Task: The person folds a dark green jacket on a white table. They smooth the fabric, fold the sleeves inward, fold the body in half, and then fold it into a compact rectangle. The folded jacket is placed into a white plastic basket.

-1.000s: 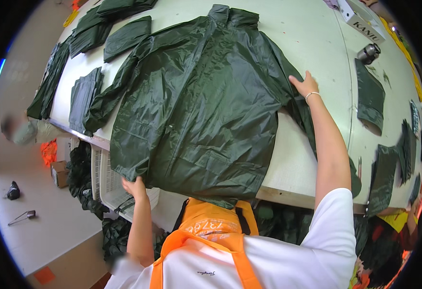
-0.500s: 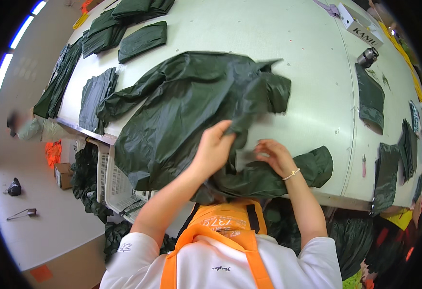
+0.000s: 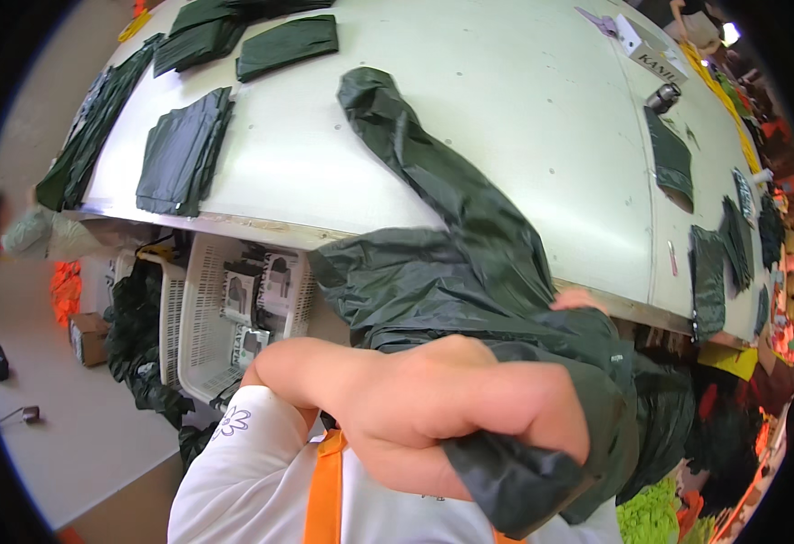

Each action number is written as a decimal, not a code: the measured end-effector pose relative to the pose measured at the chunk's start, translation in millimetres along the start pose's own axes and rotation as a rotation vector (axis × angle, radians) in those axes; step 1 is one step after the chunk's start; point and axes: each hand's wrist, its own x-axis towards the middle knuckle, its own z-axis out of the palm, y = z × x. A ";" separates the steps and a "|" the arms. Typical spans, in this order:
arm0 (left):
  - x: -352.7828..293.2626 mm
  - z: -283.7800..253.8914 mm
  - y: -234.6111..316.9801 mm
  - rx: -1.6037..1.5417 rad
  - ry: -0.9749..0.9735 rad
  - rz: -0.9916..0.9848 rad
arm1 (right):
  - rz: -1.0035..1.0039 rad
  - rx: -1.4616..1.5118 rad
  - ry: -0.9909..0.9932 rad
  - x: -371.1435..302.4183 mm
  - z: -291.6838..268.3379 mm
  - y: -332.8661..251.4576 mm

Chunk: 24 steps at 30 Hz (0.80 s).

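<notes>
A dark green rain jacket [image 3: 478, 236] hangs over the table's front edge, and one of its sleeves stretches away across the white top. My left hand [image 3: 469, 399] is raised close in front of my chest, its fingers closed round a bunched part of the jacket that pokes out below the fist. On the right, by the table edge, only a small part of my right hand [image 3: 583, 301] shows behind the jacket. The fabric covers its fingers, so its grip is hidden.
Folded dark green garments [image 3: 184, 150] lie at the table's left, with more stacked [image 3: 288, 45] farther back. White plastic baskets [image 3: 199, 335] stand below the left edge. Toward the right are a white box [image 3: 646, 45], a dark bottle [image 3: 663, 97] and folded dark pieces [image 3: 708, 281].
The jacket has been pulled off the table toward my chest and turned. My left hand has come up close to me with the fabric. My right hand has slipped behind the jacket.
</notes>
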 end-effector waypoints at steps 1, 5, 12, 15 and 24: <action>-2.6 -3.6 5.2 0.075 -0.032 0.014 | -0.034 -0.061 0.053 -11.7 -31.0 -1.4; -12.2 -5.1 29.8 0.846 -0.346 0.055 | -0.170 -0.269 0.225 -49.8 -153.8 -39.2; -66.2 -22.3 38.8 1.248 -0.005 -0.324 | -0.680 -0.550 0.333 -38.1 -251.0 -250.6; -103.3 -33.7 51.9 1.301 0.352 -0.452 | -1.137 -0.659 0.272 4.9 -195.1 -410.0; -211.0 -98.7 30.3 1.169 1.171 -0.950 | -1.630 -0.211 -0.081 18.5 318.4 -572.1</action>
